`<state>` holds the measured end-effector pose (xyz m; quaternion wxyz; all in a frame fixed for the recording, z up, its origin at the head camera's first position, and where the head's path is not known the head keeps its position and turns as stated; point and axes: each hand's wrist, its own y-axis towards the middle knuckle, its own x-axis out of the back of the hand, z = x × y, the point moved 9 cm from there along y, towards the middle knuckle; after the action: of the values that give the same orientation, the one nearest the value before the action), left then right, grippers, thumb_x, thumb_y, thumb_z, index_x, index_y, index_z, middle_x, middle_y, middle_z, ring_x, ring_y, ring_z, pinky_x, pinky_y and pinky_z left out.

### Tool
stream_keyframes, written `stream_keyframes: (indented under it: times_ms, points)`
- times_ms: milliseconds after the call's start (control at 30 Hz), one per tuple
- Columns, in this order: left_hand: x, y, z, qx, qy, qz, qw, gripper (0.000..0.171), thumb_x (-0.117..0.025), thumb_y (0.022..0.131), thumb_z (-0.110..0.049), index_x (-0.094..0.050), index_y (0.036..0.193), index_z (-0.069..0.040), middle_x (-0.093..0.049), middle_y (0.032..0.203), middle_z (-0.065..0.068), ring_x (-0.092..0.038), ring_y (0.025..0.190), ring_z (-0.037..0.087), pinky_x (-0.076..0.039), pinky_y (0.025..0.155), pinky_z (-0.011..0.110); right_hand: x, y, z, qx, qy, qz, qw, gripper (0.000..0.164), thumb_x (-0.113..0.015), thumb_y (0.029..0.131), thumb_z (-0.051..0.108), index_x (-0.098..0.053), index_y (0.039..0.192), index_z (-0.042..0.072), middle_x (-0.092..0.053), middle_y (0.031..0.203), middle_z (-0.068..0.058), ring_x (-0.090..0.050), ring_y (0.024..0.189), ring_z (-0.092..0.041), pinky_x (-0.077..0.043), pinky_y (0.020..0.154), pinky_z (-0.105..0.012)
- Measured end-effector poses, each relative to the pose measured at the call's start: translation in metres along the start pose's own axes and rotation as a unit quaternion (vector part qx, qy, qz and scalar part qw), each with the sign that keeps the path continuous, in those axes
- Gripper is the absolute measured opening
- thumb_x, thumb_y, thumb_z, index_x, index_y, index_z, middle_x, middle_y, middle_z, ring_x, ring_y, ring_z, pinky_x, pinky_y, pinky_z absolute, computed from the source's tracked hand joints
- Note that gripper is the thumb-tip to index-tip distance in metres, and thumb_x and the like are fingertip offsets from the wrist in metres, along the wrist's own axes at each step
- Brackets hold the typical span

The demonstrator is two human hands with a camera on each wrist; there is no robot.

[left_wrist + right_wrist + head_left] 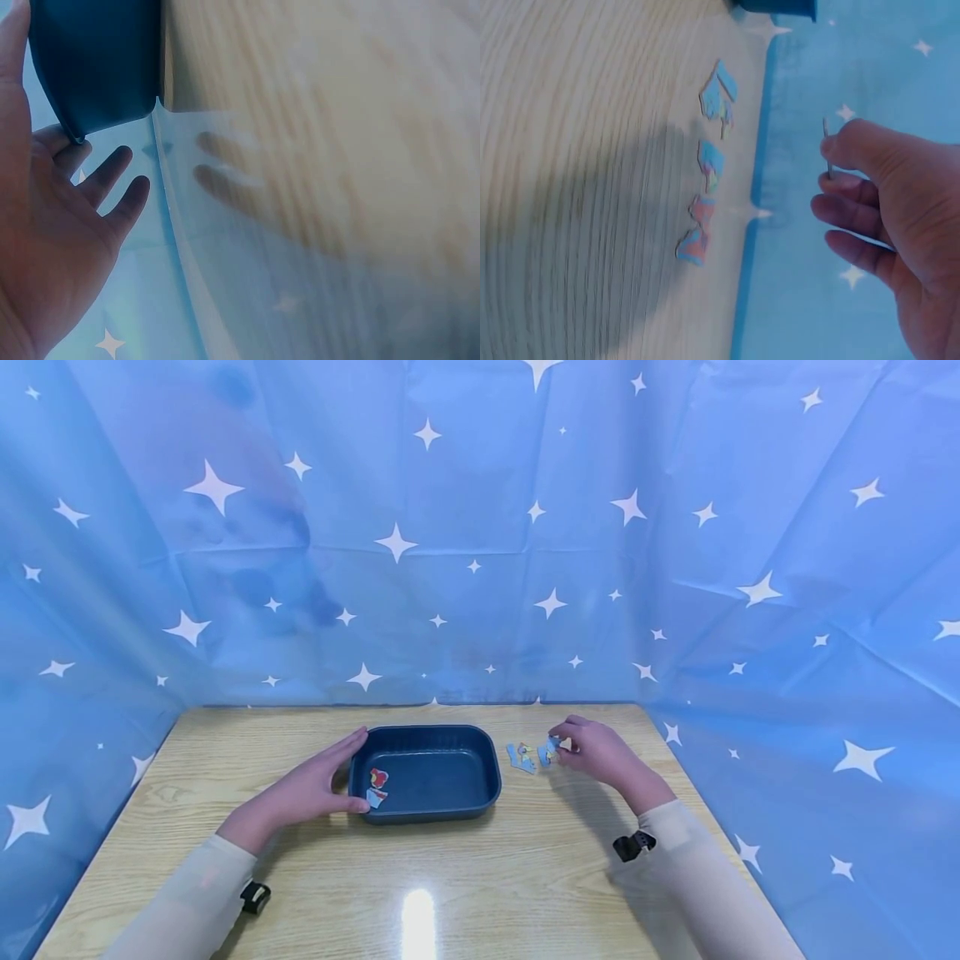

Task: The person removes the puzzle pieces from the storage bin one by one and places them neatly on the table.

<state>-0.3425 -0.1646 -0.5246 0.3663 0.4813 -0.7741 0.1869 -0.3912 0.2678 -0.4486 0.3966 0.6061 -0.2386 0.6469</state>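
My left hand (pixel 318 785) grips the left end of a dark blue tray (pixel 491 777), thumb at the near corner and fingers at the far one. In the left wrist view, fingertips meet the corner of the tray (pixel 97 67), with two lower fingers off it. Two flat puzzle pieces lie inside at the left: a red one (pixel 378 777) and a pale blue one (pixel 377 797). My right hand (pixel 600 752) pinches a thin puzzle piece (pixel 826 129), seen edge-on in the right wrist view, between thumb and forefinger.
Light blue puzzle pieces (pixel 521 758) lie on the wooden table (pixel 360 885) right of the tray. In the right wrist view, several pieces (pixel 709 157) form a row, some with red areas. A blue curtain with white stars (pixel 480 527) hangs behind the table.
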Motion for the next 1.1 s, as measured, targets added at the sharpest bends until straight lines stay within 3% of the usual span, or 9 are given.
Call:
stream_keyframes:
  times_ms: [633,1100]
  points:
    - [0.000,0.000,-0.002,0.000,-0.006,0.002,1.0000,0.123,-0.090,0.088,-0.059,-0.020,0.178,-0.013,-0.014,0.186,0.010,-0.020,0.166,0.047,-0.028,0.128,0.070,0.002,-0.022,-0.036,-0.019,-0.009,-0.010,1.000,0.029,-0.084,0.097,0.002,-0.080,0.126,0.001,-0.075,0.109,-0.009,-0.070,0.083,-0.018,-0.061,0.072,-0.039]
    - [-0.002,0.001,0.000,0.001,-0.008,0.002,1.0000,0.124,-0.092,0.088,-0.057,-0.019,0.179,-0.015,-0.014,0.185,0.010,-0.021,0.166,0.046,-0.029,0.128,0.069,-0.006,-0.035,-0.063,-0.048,0.027,0.002,0.998,0.027,-0.082,0.098,0.001,-0.080,0.125,-0.002,-0.075,0.107,-0.011,-0.072,0.086,-0.028,-0.060,0.072,-0.041]
